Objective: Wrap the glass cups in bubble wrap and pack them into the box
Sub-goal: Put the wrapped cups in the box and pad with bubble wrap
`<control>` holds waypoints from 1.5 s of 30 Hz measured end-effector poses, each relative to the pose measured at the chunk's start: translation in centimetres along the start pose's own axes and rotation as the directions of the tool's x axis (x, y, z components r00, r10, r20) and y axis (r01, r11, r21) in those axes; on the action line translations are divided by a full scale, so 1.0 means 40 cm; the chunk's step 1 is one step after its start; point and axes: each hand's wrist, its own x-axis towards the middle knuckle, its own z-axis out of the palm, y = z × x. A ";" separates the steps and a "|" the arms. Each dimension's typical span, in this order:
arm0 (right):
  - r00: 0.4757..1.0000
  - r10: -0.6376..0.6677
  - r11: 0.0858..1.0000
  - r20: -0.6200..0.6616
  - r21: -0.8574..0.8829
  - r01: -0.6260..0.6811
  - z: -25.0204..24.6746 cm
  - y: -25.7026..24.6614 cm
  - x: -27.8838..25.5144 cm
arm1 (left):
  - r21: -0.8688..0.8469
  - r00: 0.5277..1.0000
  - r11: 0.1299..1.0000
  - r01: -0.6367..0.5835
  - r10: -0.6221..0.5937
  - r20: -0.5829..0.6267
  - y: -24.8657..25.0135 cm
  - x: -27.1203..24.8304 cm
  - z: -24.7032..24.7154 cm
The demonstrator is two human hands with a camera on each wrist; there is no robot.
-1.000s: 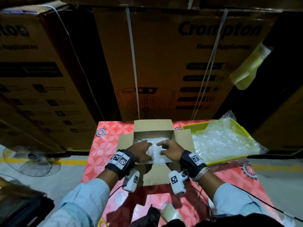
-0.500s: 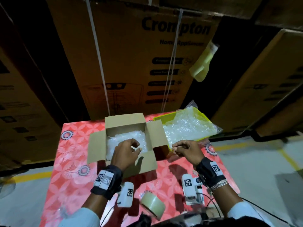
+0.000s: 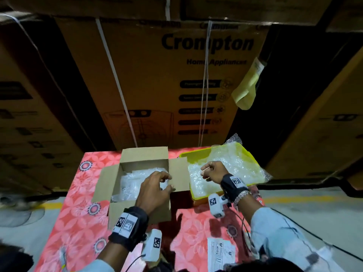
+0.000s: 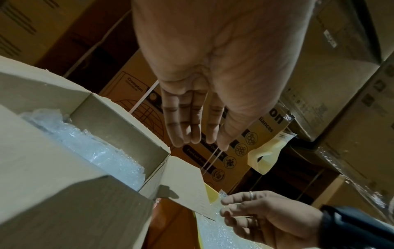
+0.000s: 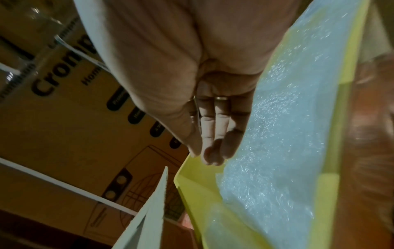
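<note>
Since a second ago both hands have come out of the box [image 3: 144, 163]: then they were pressed down together on the bubble-wrapped bundle [image 3: 135, 181] inside it, and half a second ago the right had already swung out toward the counter's right side. Now the left hand [image 3: 155, 190] hovers over the box's right half, above the bundle, fingers loosely curled with thumb and forefinger apart, holding nothing; the left wrist view shows its fingers hanging almost straight and free. The right hand [image 3: 213, 171] is over the near left part of the yellow tray [image 3: 249, 154], fingers bent toward the thumb at the edge of the loose bubble wrap [image 3: 225, 173] lying in it. The left wrist view shows its fingertips [image 4: 229, 204] right at a corner of the sheet; whether they actually pinch it cannot be told.

The box sits open, all flaps out, at the middle of the counter's far edge, the wrapped bundle filling its floor. No bare glass cup is visible. The tray stands just beside the box at the far right corner, its wrap spilling over the rim. The counter [image 3: 78, 222] carries a red floral cover, and printed paper slips [image 3: 221, 252] lie at its near right edge. Large Crompton cartons [image 3: 157, 85] stand stacked behind.
</note>
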 end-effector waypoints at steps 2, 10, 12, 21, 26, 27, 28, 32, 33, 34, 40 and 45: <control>0.996 0.039 0.997 0.077 -0.070 -0.034 -0.004 -0.003 0.075 | -0.012 0.999 0.999 0.038 -0.038 -0.018 0.013 -0.008 0.019; 0.963 0.189 0.876 0.190 -0.476 -0.079 0.048 0.014 0.287 | -0.099 0.964 0.972 0.215 -0.228 -0.140 0.029 -0.047 0.091; 0.969 0.164 0.868 0.187 -0.494 -0.052 0.065 0.030 0.305 | -0.122 0.953 0.962 0.244 -0.261 -0.151 0.032 -0.060 0.103; 0.974 0.003 0.911 0.227 -0.401 0.091 0.034 0.022 0.273 | -0.154 0.944 0.952 0.266 -0.289 -0.159 0.051 -0.060 0.129; 0.945 0.149 0.944 0.293 -0.326 -0.048 0.030 0.027 0.218 | -0.178 0.964 0.961 0.210 -0.234 -0.129 0.059 -0.039 0.135; 0.949 0.158 0.948 0.275 -0.312 -0.067 0.030 0.028 0.214 | -0.173 0.966 0.964 0.204 -0.227 -0.126 0.061 -0.037 0.134; 0.949 0.168 0.955 0.268 -0.283 -0.089 0.030 0.030 0.210 | -0.173 0.967 0.965 0.198 -0.221 -0.124 0.062 -0.035 0.133; 0.940 0.180 0.942 0.289 -0.326 -0.080 0.022 0.033 0.196 | -0.179 0.970 0.965 0.190 -0.212 -0.115 0.057 -0.035 0.125; 0.944 0.168 0.943 0.285 -0.327 -0.070 0.019 0.033 0.190 | -0.182 0.971 0.965 0.191 -0.213 -0.113 0.054 -0.037 0.122; 0.950 0.157 0.950 0.271 -0.306 -0.070 0.013 0.029 0.183 | -0.186 0.970 0.964 0.189 -0.212 -0.115 0.050 -0.038 0.119; 0.962 0.164 0.978 0.218 0.091 -0.188 -0.062 -0.006 0.138 | -0.198 0.977 0.966 0.164 -0.187 -0.101 0.050 -0.031 0.100; 0.982 0.114 0.950 0.152 0.274 -0.153 -0.103 -0.013 0.101 | -0.325 0.988 0.934 0.146 -0.154 0.002 0.094 0.021 0.091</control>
